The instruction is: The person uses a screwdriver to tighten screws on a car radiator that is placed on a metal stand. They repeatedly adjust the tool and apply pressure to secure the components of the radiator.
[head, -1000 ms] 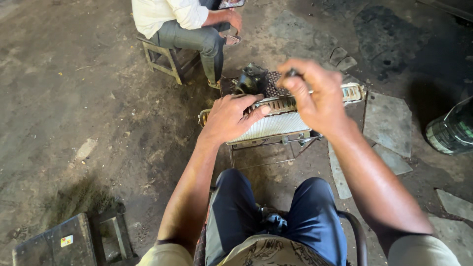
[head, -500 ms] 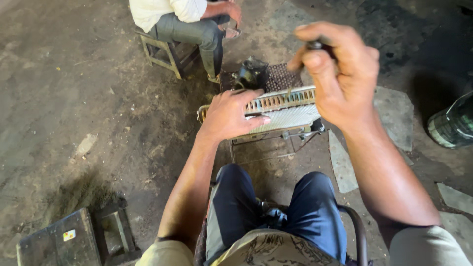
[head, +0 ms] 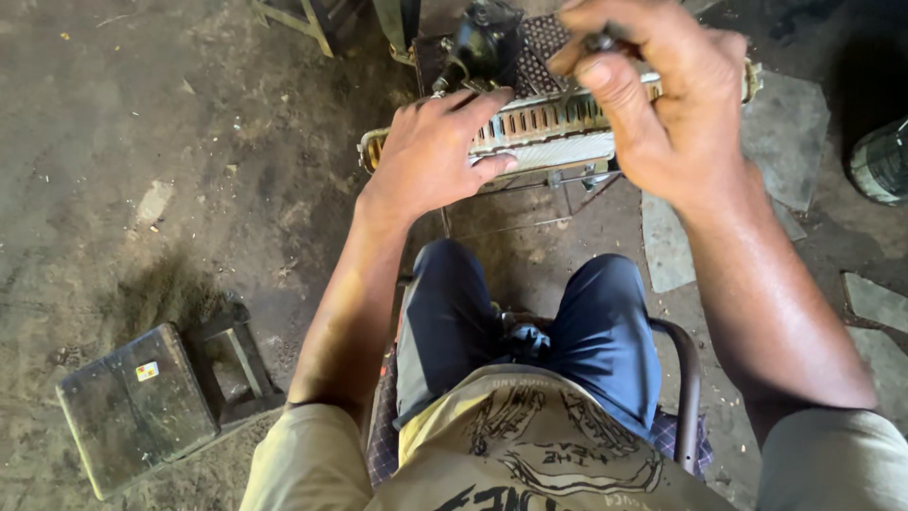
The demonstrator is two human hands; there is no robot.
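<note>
Sitting over the job, I had a dark metal box (head: pixel 137 402) lying on the dirt floor (head: pixel 113 142) well off to my left, while my left hand (head: pixel 435 151) pressed flat and open-fingered on the left end of the finned metal unit (head: pixel 549 128) resting on a small wire stand (head: pixel 530 203) before my knees. My right hand (head: pixel 653 95) was raised over its right part, clenched around a small dark tool (head: pixel 602 41). Judging by that, the work on the unit was still under way, with a black motor-like part (head: pixel 482 43) crowding behind it and a greenish container (head: pixel 881 161) far right.

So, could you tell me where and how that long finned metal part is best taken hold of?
Probably by its long upper edge, from above. The finned metal part lies lengthwise across a low stand, and the left hand presses flat on its left end; the right hand grips a small dark tool.
</note>
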